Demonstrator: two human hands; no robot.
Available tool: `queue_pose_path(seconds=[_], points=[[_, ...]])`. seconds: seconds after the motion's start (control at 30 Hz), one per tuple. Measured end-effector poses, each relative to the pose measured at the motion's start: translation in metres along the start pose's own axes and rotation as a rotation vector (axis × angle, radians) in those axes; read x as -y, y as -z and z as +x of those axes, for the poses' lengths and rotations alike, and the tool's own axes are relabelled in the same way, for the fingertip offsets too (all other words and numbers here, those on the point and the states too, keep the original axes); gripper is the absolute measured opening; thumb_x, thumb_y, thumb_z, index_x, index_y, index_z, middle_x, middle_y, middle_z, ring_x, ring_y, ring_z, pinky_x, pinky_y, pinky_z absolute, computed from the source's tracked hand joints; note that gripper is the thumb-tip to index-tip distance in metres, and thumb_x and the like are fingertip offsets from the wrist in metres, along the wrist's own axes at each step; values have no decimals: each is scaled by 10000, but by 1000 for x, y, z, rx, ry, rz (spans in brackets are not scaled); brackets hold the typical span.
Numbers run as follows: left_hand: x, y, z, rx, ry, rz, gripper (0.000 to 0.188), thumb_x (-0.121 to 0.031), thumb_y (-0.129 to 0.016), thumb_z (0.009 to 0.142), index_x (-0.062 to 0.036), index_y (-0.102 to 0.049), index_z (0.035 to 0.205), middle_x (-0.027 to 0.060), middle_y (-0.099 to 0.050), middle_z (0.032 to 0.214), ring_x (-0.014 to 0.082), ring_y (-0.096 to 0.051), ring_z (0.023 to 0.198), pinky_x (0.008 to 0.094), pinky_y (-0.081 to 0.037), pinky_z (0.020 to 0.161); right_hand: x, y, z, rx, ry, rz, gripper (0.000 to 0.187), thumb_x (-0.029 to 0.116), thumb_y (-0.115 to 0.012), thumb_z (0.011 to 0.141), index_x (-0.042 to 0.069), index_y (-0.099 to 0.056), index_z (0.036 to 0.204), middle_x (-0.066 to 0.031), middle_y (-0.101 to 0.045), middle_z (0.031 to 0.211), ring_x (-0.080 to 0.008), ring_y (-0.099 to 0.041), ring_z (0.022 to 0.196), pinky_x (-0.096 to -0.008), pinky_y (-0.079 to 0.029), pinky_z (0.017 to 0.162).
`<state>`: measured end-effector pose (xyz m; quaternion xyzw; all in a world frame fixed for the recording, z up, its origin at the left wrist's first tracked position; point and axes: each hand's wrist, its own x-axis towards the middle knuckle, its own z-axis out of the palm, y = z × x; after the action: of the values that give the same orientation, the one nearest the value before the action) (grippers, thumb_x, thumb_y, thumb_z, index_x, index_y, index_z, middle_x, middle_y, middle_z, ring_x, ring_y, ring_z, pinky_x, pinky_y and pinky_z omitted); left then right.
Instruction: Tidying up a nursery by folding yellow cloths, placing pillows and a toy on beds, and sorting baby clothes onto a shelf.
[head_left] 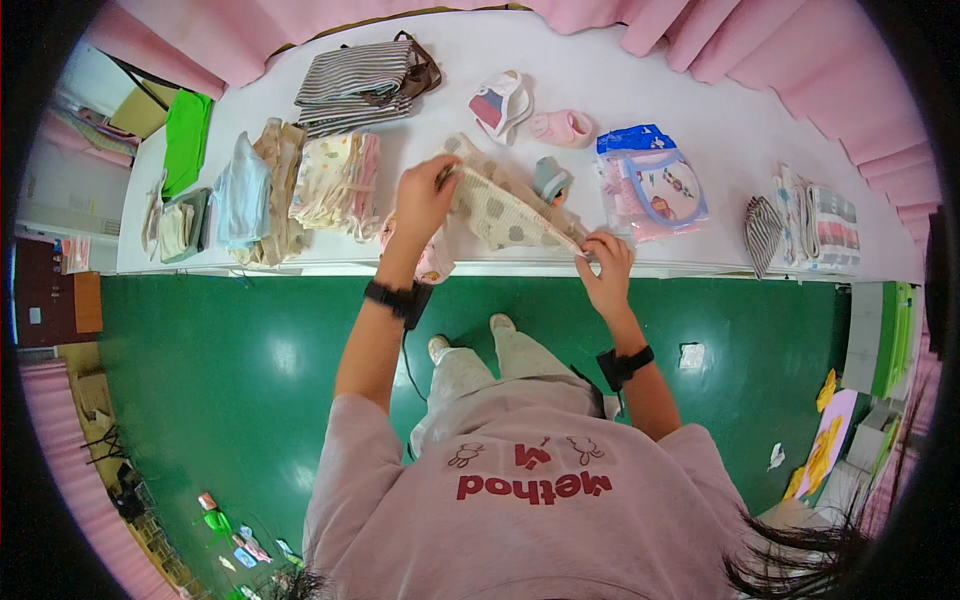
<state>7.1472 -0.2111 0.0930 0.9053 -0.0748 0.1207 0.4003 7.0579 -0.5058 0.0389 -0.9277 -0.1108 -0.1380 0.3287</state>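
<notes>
A cream cloth piece with grey-beige dots (500, 205) is stretched slantwise over the table's front part. My left hand (428, 190) pinches its upper left corner, while my right hand (606, 268) grips the lower right end at the table edge. Its kind of garment is not clear. Just behind the cloth sits a small grey-green baby shoe (550, 178), partly covered. Under my left wrist lies a pink patterned cloth (434, 262), mostly hidden by the arm.
Folded baby clothes (335, 185) and a striped bag (355, 80) are to the left. A pink baby shoe (563, 128) and a white item with coloured patches (500, 105) lie behind. Rightward are a packaged bib (655, 185) and folded cloths (830, 225). Pink curtains (760, 50) border the table.
</notes>
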Motion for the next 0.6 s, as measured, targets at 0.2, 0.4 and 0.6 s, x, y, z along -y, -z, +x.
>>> queue_pose_path(seconds=[0.2, 0.4, 0.6], points=[[-9, -23, 10, -26, -153, 264, 371, -47, -585, 657, -81, -567, 1026, 114, -587, 1000, 302, -543, 912, 425, -409, 783, 24, 2, 7, -95, 18, -101, 454, 173, -647, 664, 85, -508, 1087, -60, -486, 1147, -267, -444, 1052, -422, -307, 882], [-27, -43, -67, 305, -473, 441, 563, -58, -581, 609, -102, -486, 1162, 100, -457, 1242, 267, -420, 1156, 497, -317, 929, 25, -6, 19, 246, 366, -291, 525, 113, -641, 635, 92, -497, 1139, -48, -473, 1206, -251, -430, 1097, -415, -325, 907], [-24, -74, -76, 239, -443, 472, 663, -135, -666, 618, -84, -414, 1229, 74, -442, 1236, 246, -388, 1176, 475, -285, 962, -5, -6, 10, 213, 348, -102, 387, 10, -594, 590, 95, -603, 967, -34, -565, 1053, -235, -478, 1011, -374, -349, 884]])
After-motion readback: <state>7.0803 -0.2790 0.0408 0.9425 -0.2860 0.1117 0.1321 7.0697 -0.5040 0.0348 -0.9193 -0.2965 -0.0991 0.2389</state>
